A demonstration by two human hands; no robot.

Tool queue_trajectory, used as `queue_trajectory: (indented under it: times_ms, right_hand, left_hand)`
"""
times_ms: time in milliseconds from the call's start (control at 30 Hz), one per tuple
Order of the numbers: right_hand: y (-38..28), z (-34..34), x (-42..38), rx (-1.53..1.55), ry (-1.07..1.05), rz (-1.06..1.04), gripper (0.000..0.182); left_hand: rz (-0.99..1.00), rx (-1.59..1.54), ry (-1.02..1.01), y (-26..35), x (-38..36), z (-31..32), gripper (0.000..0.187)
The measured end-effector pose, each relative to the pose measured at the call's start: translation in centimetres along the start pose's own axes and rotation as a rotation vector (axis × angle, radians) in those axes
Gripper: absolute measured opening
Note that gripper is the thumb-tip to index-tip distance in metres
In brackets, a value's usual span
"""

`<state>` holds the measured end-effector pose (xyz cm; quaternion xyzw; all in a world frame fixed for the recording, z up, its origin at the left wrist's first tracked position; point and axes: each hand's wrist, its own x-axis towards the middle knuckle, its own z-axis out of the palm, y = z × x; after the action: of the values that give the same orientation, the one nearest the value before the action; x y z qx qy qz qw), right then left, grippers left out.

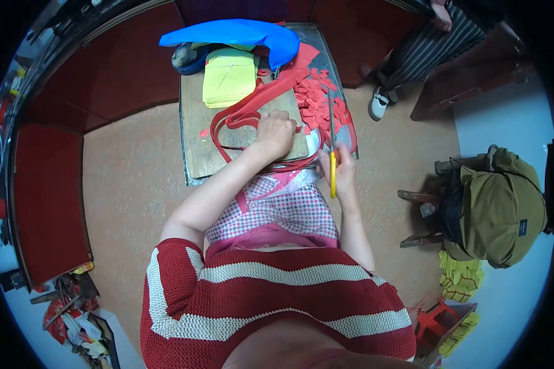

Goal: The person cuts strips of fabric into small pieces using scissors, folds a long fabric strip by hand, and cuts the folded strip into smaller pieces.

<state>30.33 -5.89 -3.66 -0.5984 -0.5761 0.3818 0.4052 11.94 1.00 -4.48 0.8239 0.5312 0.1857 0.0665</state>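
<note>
My left hand (276,133) rests on the wooden board (197,147), its fingers curled over a bundle of long red strips (235,115) that loop around it. My right hand (346,167) is closed around the yellow handle of a pair of scissors (333,173), whose blades point away from me. Those blades overlap a heap of small cut red pieces (314,101) on the right side of the table. Red strips also hang along the near edge of the board, between my two hands.
A stack of yellow paper (229,77) sits at the back of the board, beside a blue plastic bag (240,35). A person in striped trousers (440,46) stands at the far right. A green backpack (505,206) is on a wooden stool (421,195) to my right.
</note>
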Motion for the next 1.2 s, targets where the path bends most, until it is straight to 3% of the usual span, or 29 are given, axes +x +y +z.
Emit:
queue_trajectory:
  times_ms: [67, 167, 267, 433, 533, 700, 800, 833, 933, 1000, 1200]
  right_hand:
    - [-1.5, -0.5, -1.3, 0.376, -0.201, 0.304, 0.023]
    - [0.6, -0.4, -3.4, 0.510, -0.377, 0.548, 0.032]
    - [1.1, -0.1, -3.6, 0.470, -0.390, 0.577, 0.033]
    - [2.0, -1.2, -1.5, 0.365, -0.429, 0.534, 0.038]
    - [1.3, -2.8, -0.3, 0.151, -0.623, 0.556, 0.040]
    - [0.5, -4.0, 0.9, 0.019, -0.607, 0.509, 0.037]
    - [0.5, -4.7, 1.2, -0.052, -0.645, 0.312, 0.037]
    - [0.1, -4.9, 1.2, -0.038, -0.623, 0.418, 0.036]
    - [1.2, -4.9, 1.9, -0.096, -0.592, 0.337, 0.034]
    - [1.5, -5.1, 1.9, -0.101, -0.640, 0.167, 0.034]
    - [0.9, -5.4, 1.8, -0.095, -0.636, 0.253, 0.035]
  left_hand:
    - [-0.040, 0.054, 0.034, 0.0, 0.0, 0.3, 0.014]
    - [-0.008, 0.008, 0.106, 0.2, -0.6, 0.3, 0.014]
    - [0.023, 0.008, 0.107, -0.1, -1.0, 0.7, 0.014]
    - [0.063, 0.022, 0.036, 0.0, -1.2, 0.0, 0.017]
    - [0.069, 0.021, 0.048, 0.2, -1.3, -0.3, 0.018]
    - [0.050, 0.008, 0.051, 0.0, -1.6, -0.3, 0.018]
    - [0.060, 0.010, 0.056, -0.1, -1.6, -0.1, 0.017]
    - [0.068, 0.002, 0.039, -0.1, -1.6, -0.2, 0.017]
    - [0.077, 0.014, 0.042, -0.1, -2.0, -0.3, 0.016]
    - [0.084, 0.031, 0.054, 0.0, -1.9, -0.2, 0.016]
    - [0.063, -0.004, 0.090, 0.0, -2.0, 0.1, 0.015]
